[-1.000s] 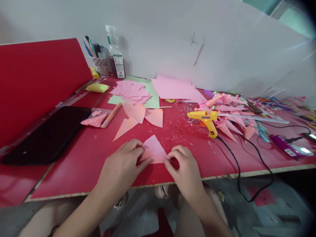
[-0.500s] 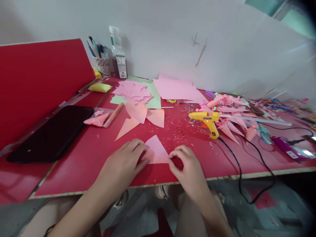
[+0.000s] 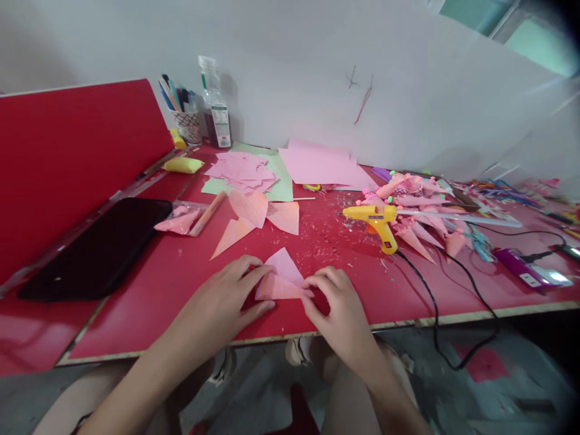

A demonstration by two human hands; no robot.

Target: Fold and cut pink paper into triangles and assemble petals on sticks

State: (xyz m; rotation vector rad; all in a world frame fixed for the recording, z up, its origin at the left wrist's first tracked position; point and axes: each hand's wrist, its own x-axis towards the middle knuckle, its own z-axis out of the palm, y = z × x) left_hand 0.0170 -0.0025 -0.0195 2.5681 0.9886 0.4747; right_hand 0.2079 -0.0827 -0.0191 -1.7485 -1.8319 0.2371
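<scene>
Near-left of the glue gun (image 3: pixel 377 226): my right hand (image 3: pixel 339 308) pinches folded pink paper (image 3: pixel 281 286)'s corner; left hand (image 3: pixel 226 296) loosely spread, touching it.

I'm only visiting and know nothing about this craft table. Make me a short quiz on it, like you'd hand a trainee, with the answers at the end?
1. Multiple choice: what lies between the left hand and the right hand?
a) a spoon
b) pink paper
c) a ball of wool

2. True or false: the yellow glue gun is nearer the right hand than the left.

3. Fill in the blank: in the picture, the bottle stands to the ____ of the patterned cup.

Key: 1 b; 2 true; 3 right.
</scene>
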